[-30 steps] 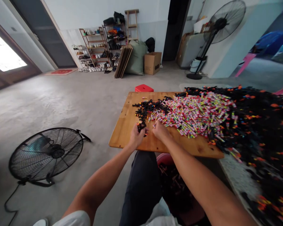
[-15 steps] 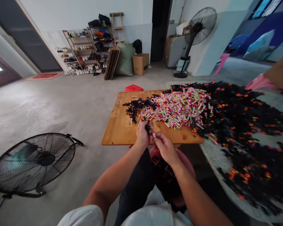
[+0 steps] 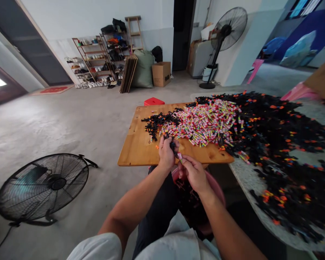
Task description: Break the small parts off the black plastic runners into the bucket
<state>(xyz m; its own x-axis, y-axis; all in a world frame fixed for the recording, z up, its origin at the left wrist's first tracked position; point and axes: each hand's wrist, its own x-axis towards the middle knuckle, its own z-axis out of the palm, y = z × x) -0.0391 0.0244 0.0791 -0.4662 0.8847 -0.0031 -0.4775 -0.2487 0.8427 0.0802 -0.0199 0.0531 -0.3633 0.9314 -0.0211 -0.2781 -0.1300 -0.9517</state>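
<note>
My left hand point(image 3: 166, 153) is closed around a black plastic piece point(image 3: 173, 146) that looks like a small toy gun. Between the thumb and fingers of my right hand point(image 3: 194, 173) is a small pink-and-white wrapped tube point(image 3: 180, 156). The tube is close to the lower end of the black piece; whether they touch I cannot tell. Both hands are over the near edge of the wooden table point(image 3: 137, 151). Just beyond them lies a heap of similar wrapped tubes point(image 3: 206, 124), with a smaller pile of black pieces point(image 3: 162, 121) on its left.
A larger heap of black pieces with orange parts point(image 3: 276, 122) covers much of the grey tabletop point(image 3: 249, 180) on the right. Below my hands stands a pink tub point(image 3: 216, 187) with dark contents. A floor fan point(image 3: 56, 182) is at left, a red stool point(image 3: 154, 101) behind the table.
The wrapped tube and my right hand have shifted slightly to the right, and more of the tube shows. My left hand still grips the black piece. The view has turned slightly.
</note>
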